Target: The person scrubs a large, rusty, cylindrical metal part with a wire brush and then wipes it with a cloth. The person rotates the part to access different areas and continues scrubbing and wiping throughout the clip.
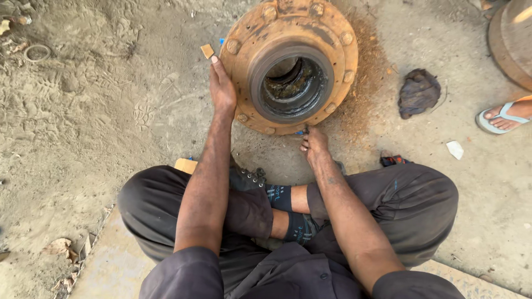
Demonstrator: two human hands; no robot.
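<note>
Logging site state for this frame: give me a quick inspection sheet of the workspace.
Surface: sandy concrete ground with rust dust beside the hub.
Job's things: rusty orange wheel hub lying flat, bolts round the flange, greasy open bore.
Clutter: dark rag, white scrap, ring, small tan piece.
Grips: left hand flat on the hub's rim; right hand at its near edge, pinching something small, unclear what.
Cables: nothing seen.
Surroundings: another person's sandalled foot; second rusty part at top right.
</note>
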